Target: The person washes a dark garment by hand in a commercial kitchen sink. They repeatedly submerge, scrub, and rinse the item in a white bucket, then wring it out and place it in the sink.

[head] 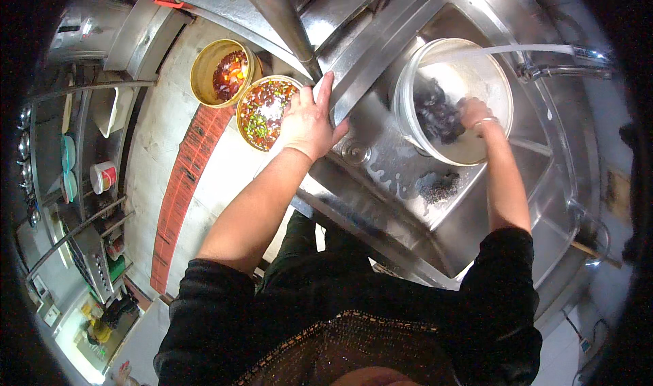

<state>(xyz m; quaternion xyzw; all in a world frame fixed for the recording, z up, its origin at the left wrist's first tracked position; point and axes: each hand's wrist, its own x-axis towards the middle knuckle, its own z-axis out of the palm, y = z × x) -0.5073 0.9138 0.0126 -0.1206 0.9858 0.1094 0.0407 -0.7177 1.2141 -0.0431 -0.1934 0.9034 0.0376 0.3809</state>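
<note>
My left hand (310,126) rests on the metal corner of the stainless steel sink (357,75), fingers spread. Inside a whitish bucket (454,156) in the sink basin is my right hand (475,113), against a dark, wet, blurred mass (436,110). Its fingers are partly hidden, so whether they grip that mass is unclear. From the tap (586,54) on the right, a whitish stream or hose runs over the bucket's rim. A patch of dark bits (437,187) lies on the wet basin floor near the bucket.
Left of the sink, a yellowish bucket of reddish liquid with green pieces (262,123) stands beside another yellowish bucket (204,75) holding red-brown contents. A red slotted mat (181,182) runs along the floor. Metal shelving (76,223) lines the left side, holding a small white tub (103,177).
</note>
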